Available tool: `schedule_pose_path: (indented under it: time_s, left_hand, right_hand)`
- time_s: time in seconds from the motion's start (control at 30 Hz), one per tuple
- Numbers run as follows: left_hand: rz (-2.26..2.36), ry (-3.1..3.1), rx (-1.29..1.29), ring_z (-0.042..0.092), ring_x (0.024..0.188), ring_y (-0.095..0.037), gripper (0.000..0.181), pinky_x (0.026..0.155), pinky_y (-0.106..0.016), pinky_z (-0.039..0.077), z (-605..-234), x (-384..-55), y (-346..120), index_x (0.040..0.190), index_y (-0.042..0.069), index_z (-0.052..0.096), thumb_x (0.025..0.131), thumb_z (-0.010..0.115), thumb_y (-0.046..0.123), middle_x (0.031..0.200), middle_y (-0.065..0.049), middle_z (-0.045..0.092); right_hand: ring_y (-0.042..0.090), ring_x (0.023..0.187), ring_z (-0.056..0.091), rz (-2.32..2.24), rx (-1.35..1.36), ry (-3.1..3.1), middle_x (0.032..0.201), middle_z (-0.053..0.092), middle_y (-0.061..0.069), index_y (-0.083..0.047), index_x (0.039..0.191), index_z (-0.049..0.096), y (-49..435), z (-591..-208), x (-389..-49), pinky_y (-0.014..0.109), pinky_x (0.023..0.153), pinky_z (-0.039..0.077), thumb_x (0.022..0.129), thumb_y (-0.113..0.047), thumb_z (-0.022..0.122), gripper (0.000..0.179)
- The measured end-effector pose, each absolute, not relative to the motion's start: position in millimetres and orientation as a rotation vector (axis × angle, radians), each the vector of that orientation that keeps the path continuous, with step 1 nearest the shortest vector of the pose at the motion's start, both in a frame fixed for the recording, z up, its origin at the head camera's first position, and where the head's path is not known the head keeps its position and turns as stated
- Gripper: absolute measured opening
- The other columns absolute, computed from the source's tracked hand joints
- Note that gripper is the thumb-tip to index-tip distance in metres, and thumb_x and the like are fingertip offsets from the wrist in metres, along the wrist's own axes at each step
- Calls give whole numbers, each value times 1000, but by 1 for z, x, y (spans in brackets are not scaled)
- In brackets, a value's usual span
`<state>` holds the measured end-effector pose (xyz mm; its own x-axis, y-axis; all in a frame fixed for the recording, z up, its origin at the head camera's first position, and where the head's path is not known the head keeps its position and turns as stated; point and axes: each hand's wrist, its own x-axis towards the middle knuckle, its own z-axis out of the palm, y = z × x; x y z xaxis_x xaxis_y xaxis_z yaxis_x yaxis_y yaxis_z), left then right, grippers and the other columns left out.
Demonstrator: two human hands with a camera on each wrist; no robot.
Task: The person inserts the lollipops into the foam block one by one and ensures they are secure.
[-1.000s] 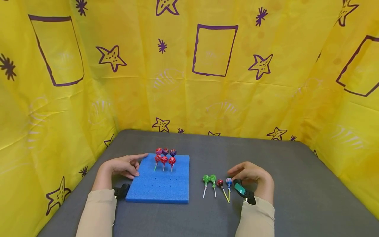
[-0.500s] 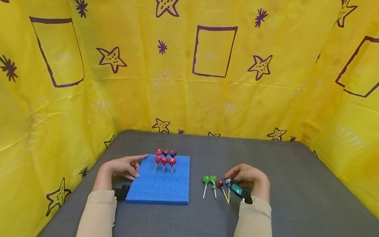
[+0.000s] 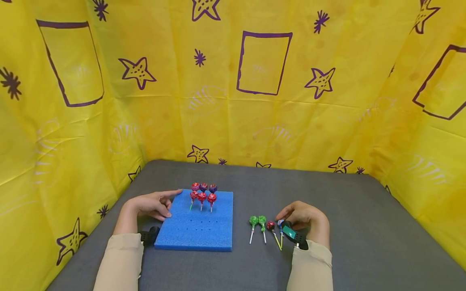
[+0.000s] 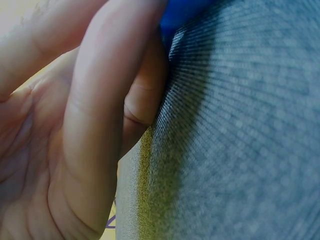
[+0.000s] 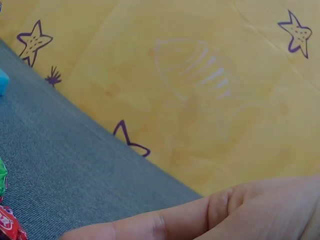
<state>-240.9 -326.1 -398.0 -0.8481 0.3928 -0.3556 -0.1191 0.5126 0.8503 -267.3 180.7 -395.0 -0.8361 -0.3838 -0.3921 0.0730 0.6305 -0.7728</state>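
A blue foam board (image 3: 214, 238) lies on the table's left half, with rows of small holes. Several wrapped lollipops (image 3: 202, 197) stand upright in its far part, red ones in front of pink and purple ones. My left hand (image 3: 151, 204) touches the board's left edge, its index finger stretched to the far corner. Right of the board lie two green lollipops (image 3: 257, 220), a dark red lollipop (image 3: 270, 225) and a blue lollipop (image 3: 280, 223). My right hand (image 3: 303, 214) is beside the blue one, fingers extended; its wrist camera partly covers that lollipop, and the thumb is hidden.
The dark grey table (image 3: 349, 226) reaches back to yellow curtains (image 3: 218, 121) with purple star drawings, which close in the far side and both flanks. Wrist cameras are strapped to both wrists.
My right hand has shifted slightly left, closer to the blue lollipop, and has stayed almost still over the last half second. The left hand, board and lollipops have not moved.
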Motion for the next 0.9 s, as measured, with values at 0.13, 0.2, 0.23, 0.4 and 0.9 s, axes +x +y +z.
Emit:
schedule_pose_path:
  time_s: [0.13, 0.2, 0.23, 0.4, 0.9]
  left_hand:
    - [1313, 2239, 228, 56, 76, -17, 93, 67, -26, 59, -398, -241, -327, 159, 13, 18, 84, 73, 13, 90, -6, 51]
    - [1309, 2237, 231, 56, 76, -17, 93, 67, -26, 59, -398, -242, -327, 159, 13, 17, 84, 73, 13, 90, -6, 51]
    - [1306, 2236, 227, 56, 76, -16, 93, 67, -26, 59, -399, -242, -327, 159, 14, 17, 84, 73, 13, 90, -6, 51]
    - [1300, 2236, 225, 56, 77, -16, 94, 68, -26, 59, -399, -242, -327, 159, 14, 18, 84, 74, 14, 90, -5, 51]
    - [1303, 2250, 214, 56, 76, -17, 93, 67, -26, 59, -399, -242, -328, 159, 14, 19, 83, 74, 13, 90, -6, 51]
  right_hand:
    - [13, 74, 59, -1118, -252, 2337, 93, 73, 1, -3, 108, 74, 181, -394, -267, 27, 68, 56, 81, -2, 69, 27]
    - [14, 76, 59, -1107, -252, 2368, 93, 72, 1, -3, 107, 74, 181, -393, -267, 29, 70, 56, 81, -3, 69, 27]
    - [15, 78, 59, -1103, -252, 2386, 94, 72, 1, -4, 107, 74, 181, -393, -267, 31, 72, 57, 80, -4, 69, 27]
    - [16, 81, 60, -1121, -259, 2463, 97, 73, 4, -2, 107, 74, 183, -387, -266, 34, 74, 57, 80, -6, 73, 28]
    - [16, 80, 66, -1378, -288, 2567, 111, 71, 19, 5, 116, 68, 178, -373, -270, 34, 76, 60, 77, -1, 70, 39]
